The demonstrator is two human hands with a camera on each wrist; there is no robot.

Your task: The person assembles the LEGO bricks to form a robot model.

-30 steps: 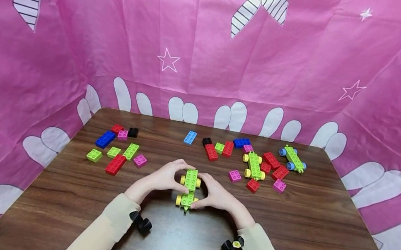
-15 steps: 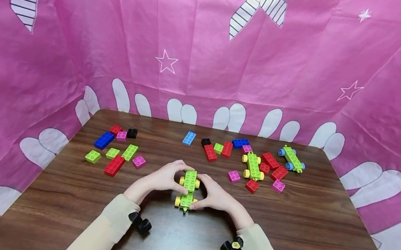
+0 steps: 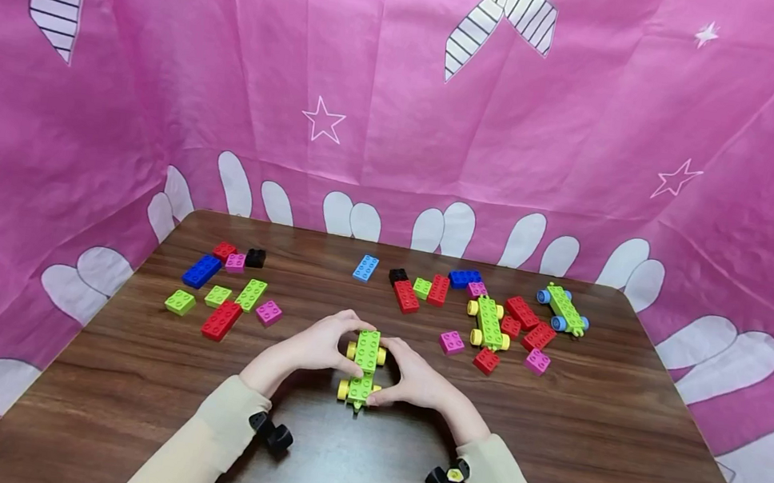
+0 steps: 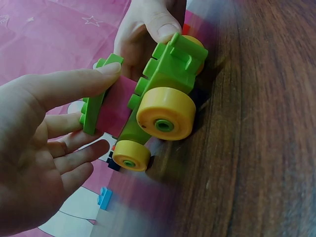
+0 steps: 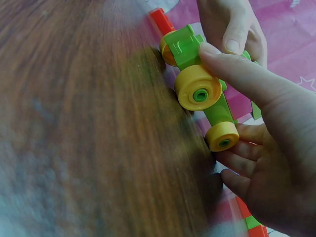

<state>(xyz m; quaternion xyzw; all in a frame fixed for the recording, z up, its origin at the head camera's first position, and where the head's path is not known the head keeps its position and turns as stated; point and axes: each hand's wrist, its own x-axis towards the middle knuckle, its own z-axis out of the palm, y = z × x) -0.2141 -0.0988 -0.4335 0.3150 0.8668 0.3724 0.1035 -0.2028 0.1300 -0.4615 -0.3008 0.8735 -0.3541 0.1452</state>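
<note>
At the middle of the table, a green toy car base [image 3: 360, 388] with yellow wheels [image 4: 166, 113] carries a pink brick [image 4: 116, 106], seen in the left wrist view. On top of the pink brick lies a green brick [image 3: 367, 349], raised above the base. My left hand [image 3: 322, 342] pinches this green brick between thumb and fingers. From the other side my right hand [image 3: 419, 376] grips the car base, its thumb on the near end and its fingers by the far wheel, as the right wrist view shows. The wheels appear to be on or just above the table.
Loose bricks, among them a long red brick [image 3: 222, 320] and a blue brick [image 3: 201, 271], lie at the left. Back right are another yellow-wheeled car base [image 3: 489, 322], a blue-wheeled one [image 3: 565, 309] and several red bricks [image 3: 522, 311]. A light blue brick [image 3: 365, 267] lies far back.
</note>
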